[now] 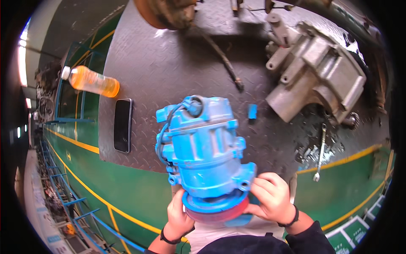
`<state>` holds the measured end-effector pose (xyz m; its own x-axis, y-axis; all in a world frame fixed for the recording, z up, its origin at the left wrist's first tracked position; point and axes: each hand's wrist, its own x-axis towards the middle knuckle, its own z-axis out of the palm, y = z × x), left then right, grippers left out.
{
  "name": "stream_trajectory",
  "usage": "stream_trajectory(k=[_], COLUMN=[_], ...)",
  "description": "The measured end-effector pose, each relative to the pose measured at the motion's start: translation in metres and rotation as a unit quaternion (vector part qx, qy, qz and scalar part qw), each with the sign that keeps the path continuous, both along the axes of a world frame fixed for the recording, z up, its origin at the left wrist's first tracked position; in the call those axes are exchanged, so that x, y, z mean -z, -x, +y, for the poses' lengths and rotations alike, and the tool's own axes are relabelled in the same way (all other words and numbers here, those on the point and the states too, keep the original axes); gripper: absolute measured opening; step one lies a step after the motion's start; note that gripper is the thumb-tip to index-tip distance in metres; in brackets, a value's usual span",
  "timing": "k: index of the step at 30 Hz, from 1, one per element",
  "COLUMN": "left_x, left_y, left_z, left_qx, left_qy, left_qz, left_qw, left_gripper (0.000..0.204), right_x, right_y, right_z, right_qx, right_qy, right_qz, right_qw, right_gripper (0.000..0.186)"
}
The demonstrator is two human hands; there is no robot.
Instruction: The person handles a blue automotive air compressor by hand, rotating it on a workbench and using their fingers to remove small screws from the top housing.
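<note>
A blue-painted air-conditioning compressor lies over the near edge of the bench in the middle of the view. Its round pulley end, with a red band, points toward me, and a dark cable runs along its left side. My left hand grips the left side of the pulley end, its fingers partly hidden behind the rim. On the other side, my right hand is closed on the pulley's right edge, the thumb against the red band and fingers curled near a blue mounting lug.
The dark tread-plate bench holds a phone, an orange drink bottle and a blue scrap. At right lie a grey metal casting and a wrench beside wet patches. A rusty part with a rod is at the far side.
</note>
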<state>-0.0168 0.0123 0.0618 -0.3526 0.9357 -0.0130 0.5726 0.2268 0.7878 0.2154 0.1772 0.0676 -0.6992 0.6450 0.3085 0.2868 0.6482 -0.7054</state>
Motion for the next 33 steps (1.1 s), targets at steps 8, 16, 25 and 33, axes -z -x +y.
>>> stream_trajectory(k=[8,16,25,33], left_x=[-0.035,-0.07,-0.08,-0.105], left_y=[0.014,0.012,0.024,0.071], left_z=[0.016,0.029,0.042,0.059], left_qx=[0.035,0.052,0.131,0.227], left_qy=[0.135,0.165,0.203,0.088], left_qz=[0.0,-0.035,-0.041,-0.041], left_qw=[0.99,0.984,0.97,0.969], left_gripper=[0.047,0.049,0.049,0.042], right_x=[-0.053,-0.063,-0.08,-0.103], right_y=[-0.003,-0.01,-0.003,0.024], right_z=[0.0,0.011,0.023,-0.002], right_qx=[0.047,-0.019,-0.062,0.0], right_qy=[0.1,0.106,0.15,0.16], right_qz=[-0.053,-0.098,-0.158,-0.165], right_qw=[0.992,0.989,0.974,0.973], right_gripper=[0.059,0.054,0.048,0.045])
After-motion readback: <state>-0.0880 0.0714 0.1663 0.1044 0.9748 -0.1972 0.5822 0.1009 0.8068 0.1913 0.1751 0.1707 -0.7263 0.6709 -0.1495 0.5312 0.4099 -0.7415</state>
